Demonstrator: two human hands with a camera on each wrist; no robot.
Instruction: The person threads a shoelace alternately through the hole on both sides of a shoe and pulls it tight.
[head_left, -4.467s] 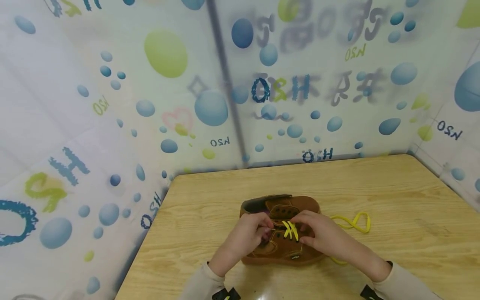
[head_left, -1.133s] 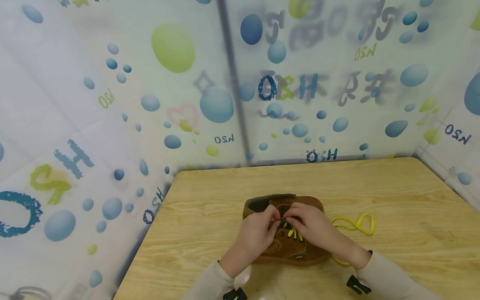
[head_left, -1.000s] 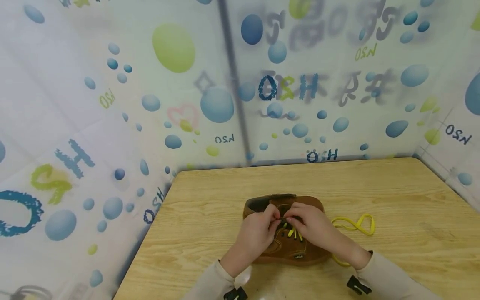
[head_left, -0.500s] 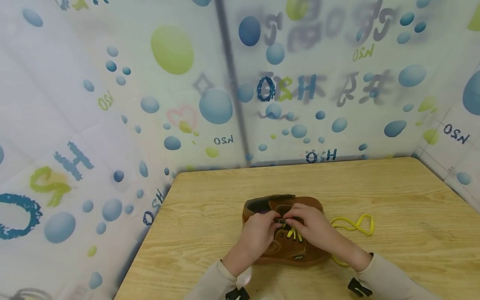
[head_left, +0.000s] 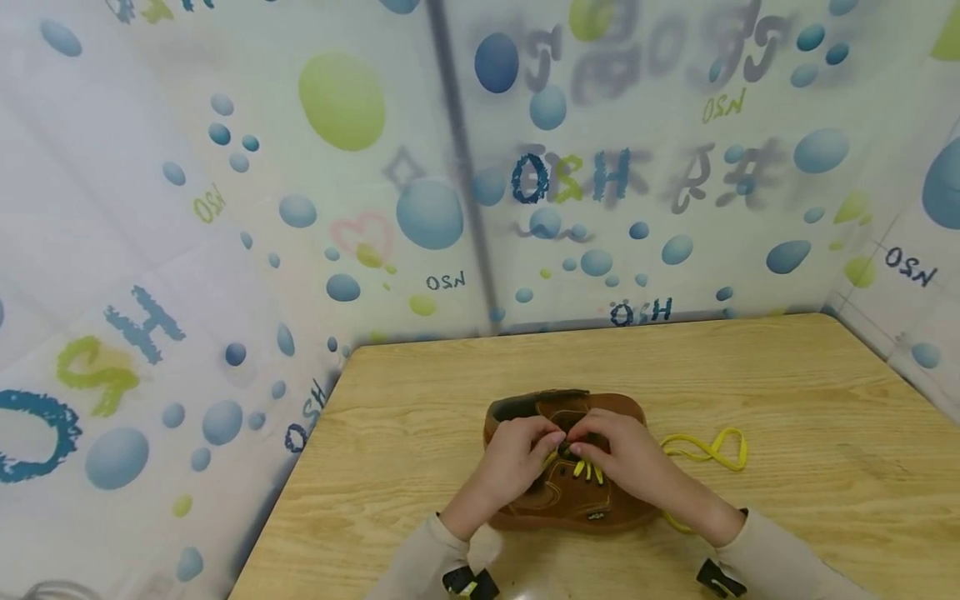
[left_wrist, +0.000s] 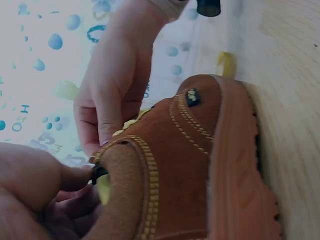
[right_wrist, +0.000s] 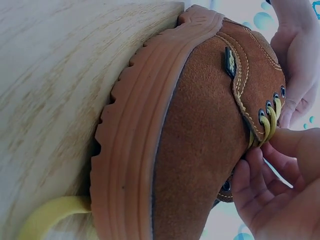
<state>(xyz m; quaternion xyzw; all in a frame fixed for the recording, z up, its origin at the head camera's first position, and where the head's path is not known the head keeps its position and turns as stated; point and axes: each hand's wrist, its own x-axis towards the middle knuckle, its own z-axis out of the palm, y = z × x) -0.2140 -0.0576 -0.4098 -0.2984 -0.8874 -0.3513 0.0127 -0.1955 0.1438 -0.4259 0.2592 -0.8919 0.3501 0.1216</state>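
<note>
Brown suede shoe (head_left: 603, 500) w/ yellow lace (head_left: 711, 454) sits on the wood-grain table (head_left: 420, 417), person's L hand (head_left: 510, 462) & R hand (head_left: 626, 458) close together at its throat; backdrop (head_left: 247, 50) reads "H2O" mirrored. L wrist view: L thumb & fingers curled in at the opening's edge, side tag (left_wrist: 193, 98) illegible. R wrist view: R thumb & fingers nearly meet by the lacing; can't tell exactly what either hand grips.

My left hand (head_left: 510, 461) now sits closer to my right hand (head_left: 628, 457), and yellow shoelace (head_left: 551, 458) newly shows under the left one.
</note>
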